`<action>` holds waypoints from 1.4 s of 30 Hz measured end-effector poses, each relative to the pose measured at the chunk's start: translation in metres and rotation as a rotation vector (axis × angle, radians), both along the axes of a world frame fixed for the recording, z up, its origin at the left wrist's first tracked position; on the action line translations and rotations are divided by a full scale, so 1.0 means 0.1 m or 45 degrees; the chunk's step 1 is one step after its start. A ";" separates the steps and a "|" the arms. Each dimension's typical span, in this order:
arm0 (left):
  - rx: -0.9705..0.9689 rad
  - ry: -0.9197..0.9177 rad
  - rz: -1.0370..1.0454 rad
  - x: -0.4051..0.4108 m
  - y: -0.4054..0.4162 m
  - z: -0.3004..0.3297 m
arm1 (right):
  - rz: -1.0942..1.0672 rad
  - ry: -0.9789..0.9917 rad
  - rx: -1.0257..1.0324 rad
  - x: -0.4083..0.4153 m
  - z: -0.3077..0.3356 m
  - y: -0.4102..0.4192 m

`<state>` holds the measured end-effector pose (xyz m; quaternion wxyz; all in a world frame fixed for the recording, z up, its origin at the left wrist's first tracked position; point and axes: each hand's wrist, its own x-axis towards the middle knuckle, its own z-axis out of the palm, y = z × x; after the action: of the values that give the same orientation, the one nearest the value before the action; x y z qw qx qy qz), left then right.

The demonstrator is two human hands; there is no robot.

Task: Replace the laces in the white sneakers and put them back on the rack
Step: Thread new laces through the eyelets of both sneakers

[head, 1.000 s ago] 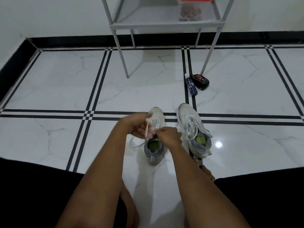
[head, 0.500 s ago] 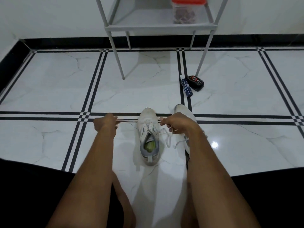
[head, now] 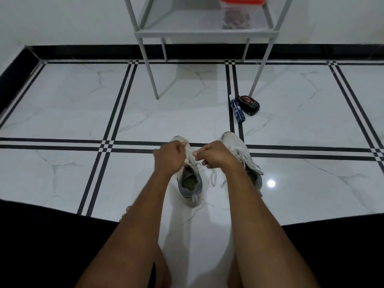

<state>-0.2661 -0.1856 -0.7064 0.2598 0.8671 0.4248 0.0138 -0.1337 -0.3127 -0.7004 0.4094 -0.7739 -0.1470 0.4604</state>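
Currently, the head view shows both hands working above the near sneaker (head: pixel 190 183), which stands on the tiled floor (head: pixel 62 113) in front of the rack (head: pixel 205 34), heel toward the person. The left hand (head: pixel 169 157) is curled closed and pinches one run of the white lace (head: pixel 190 152) above the tongue. The right hand (head: pixel 216 155) is likewise curled and pinches the other run; the two fists sit close together over the upper eyelets. Loose lace ends trail on the floor just right of the near sneaker.

The second sneaker (head: pixel 242 156) stands just right of the near sneaker, partly hidden by the right forearm, and appears fully laced. A blue bottle (head: pixel 237 111) and a black tin (head: pixel 249 104) lie between the sneakers and the rack's right front leg. A clear container with a red lid (head: pixel 239 13) stands on the rack shelf.

Judged step: tightening or tying the lace at the top of the near sneaker. To do it well:

1. Keep both lace runs flat; remove twists before pulling.
2. Draw both hands apart with equal tension so the ends stay level.
3. Check that the tongue sits centred under the lace.
4. Leave enough free length for the knot.

Whether a knot is already formed cannot be told; the fists cover it. Both sneakers remain off the rack.
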 end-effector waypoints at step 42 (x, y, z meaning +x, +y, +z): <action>-0.128 -0.028 -0.134 -0.35 -0.03 -0.51 | 0.359 -0.834 -0.249 -0.61 -0.62 0.07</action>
<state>-0.3015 -0.1883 -0.7577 0.3080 0.8738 0.3761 -0.0116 -0.1947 -0.3054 -0.7620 0.1974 -0.8878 -0.3306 0.2522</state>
